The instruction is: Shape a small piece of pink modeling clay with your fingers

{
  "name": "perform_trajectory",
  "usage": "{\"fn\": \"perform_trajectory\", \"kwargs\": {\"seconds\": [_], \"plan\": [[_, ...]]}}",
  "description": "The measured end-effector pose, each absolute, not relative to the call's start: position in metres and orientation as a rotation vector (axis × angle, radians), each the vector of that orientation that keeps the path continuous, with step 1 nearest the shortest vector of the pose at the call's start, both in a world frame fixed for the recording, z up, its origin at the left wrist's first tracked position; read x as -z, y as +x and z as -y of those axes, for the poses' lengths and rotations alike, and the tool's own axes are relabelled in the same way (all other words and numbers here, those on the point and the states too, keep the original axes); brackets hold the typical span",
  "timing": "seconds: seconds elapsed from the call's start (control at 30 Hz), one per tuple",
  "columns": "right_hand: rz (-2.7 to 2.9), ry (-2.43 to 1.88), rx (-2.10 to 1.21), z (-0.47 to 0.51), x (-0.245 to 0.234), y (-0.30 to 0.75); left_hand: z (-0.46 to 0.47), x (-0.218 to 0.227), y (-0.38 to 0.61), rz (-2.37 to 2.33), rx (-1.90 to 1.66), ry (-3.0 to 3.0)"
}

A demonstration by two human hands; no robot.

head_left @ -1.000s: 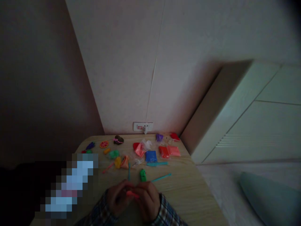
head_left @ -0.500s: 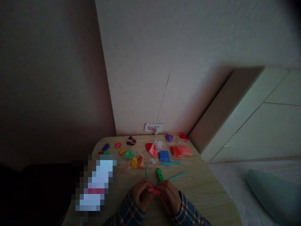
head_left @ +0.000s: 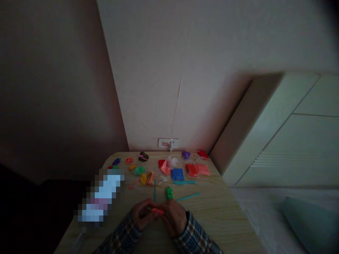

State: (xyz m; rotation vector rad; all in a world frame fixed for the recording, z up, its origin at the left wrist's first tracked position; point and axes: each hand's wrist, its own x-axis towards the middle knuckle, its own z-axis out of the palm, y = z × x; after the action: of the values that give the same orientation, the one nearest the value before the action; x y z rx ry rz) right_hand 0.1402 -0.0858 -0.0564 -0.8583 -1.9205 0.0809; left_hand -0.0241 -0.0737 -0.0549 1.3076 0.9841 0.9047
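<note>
Between my fingertips, near the table's front, is a small piece of orange-red modelling clay (head_left: 158, 211). My left hand (head_left: 143, 213) pinches its left end, fingers curled. My right hand (head_left: 174, 216) closes on its other end, and the fingers partly cover it. Just beyond my right hand lies a green clay figure (head_left: 169, 193) with small dark marks. A thin teal modelling tool (head_left: 155, 190) lies past my left hand. Another thin teal tool (head_left: 188, 197) slants off to the right, below a flat teal clay knife (head_left: 184, 182).
On the wooden table (head_left: 219, 215) lie bagged clays, among them a blue packet (head_left: 177, 174), a red packet (head_left: 191, 170) and a green lump (head_left: 139, 170). A pixelated bright device (head_left: 102, 195) is at left. A wall socket (head_left: 168, 143) sits behind the table.
The whole view has shifted, so the table and hands appear further left. Both hands still hold the clay, which now looks flatter and more level between the fingers.
</note>
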Motion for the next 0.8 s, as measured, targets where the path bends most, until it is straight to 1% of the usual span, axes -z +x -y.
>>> {"fn": "perform_trajectory", "kwargs": {"seconds": [0.3, 0.5, 0.8], "plan": [[2.013, -0.788, -0.131, 0.084, 0.057, 0.137, 0.075, 0.053, -0.024, -0.966, -0.895, 1.297], [1.996, -0.787, -0.108, 0.087, 0.056, 0.136, 0.08, 0.057, -0.025, -0.904, -0.893, 1.301], [1.947, -0.821, -0.066, 0.092, 0.05, 0.129, 0.081, 0.049, -0.027, -0.892, -0.958, 1.338]]}}
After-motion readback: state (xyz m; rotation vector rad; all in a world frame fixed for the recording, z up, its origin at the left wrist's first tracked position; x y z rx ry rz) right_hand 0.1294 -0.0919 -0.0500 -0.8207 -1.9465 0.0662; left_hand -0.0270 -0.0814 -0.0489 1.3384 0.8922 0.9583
